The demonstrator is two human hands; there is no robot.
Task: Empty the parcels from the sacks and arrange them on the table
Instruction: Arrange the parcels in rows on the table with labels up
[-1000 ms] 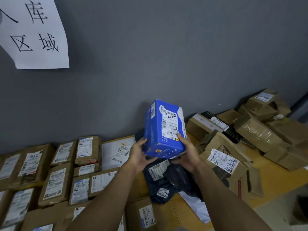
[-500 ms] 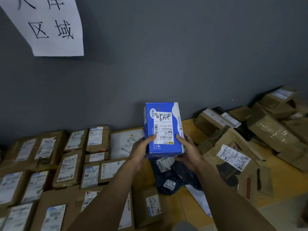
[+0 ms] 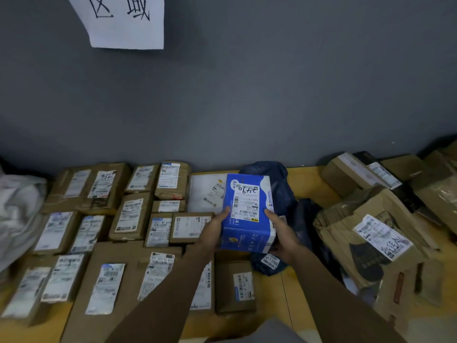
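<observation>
Over the table (image 3: pixel 309 179), I hold a blue box (image 3: pixel 247 226) with both hands. My left hand (image 3: pixel 212 233) grips its left side. My right hand (image 3: pixel 282 236) grips its right side. My fingers curl round the edges. A white label (image 3: pixel 246 201) with black writing sits on top of the box, facing me.

Right behind and under the blue box lies a dark blue bag (image 3: pixel 277 184), all crumpled. I cannot tell if the box touches the bag.

Left of the blue box, many brown parcels (image 3: pixel 131 216) lie flat in neat rows, each with its white sticker up. Just behind the blue box, on its left, lies a flat white parcel (image 3: pixel 205 191). On my side of the blue box, a small brown box (image 3: pixel 235 285) lies on the table.

Right of the blue box, more brown parcels are heaped in a messy pile (image 3: pixel 366 233). Far to the left of the blue box is something white and soft, maybe a white sack (image 3: pixel 17 209).

High above the blue box, a paper sign (image 3: pixel 128 23) with big black letters hangs on the grey wall (image 3: pixel 272 95).
</observation>
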